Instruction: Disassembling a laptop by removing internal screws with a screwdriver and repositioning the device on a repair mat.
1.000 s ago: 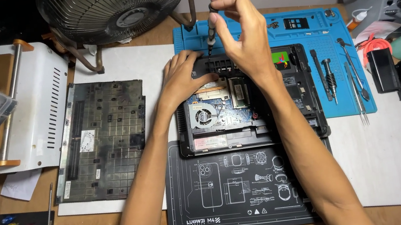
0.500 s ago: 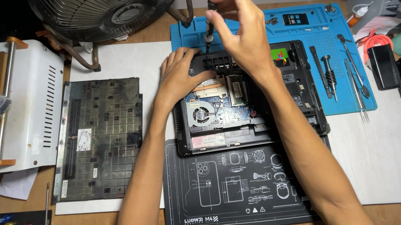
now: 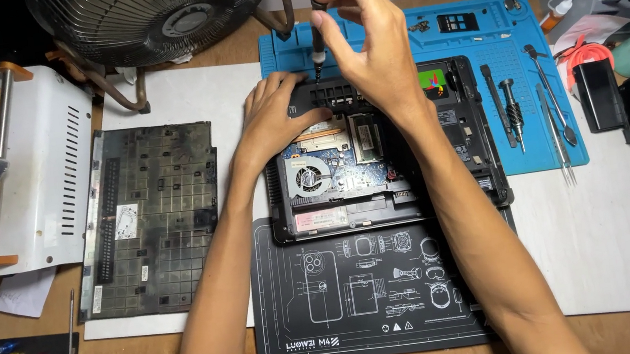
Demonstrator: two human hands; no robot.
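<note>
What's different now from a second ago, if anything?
Hardly anything. The right hand keeps pinching the top of the screwdriver, upright at the far edge of the opened laptop, and has barely shifted. The left hand still rests on that edge. The removed cover and the tools on the blue mat lie as before.

Two bare forearms, no sleeves, left grip (image 3: 273,122), right grip (image 3: 371,44)
</note>
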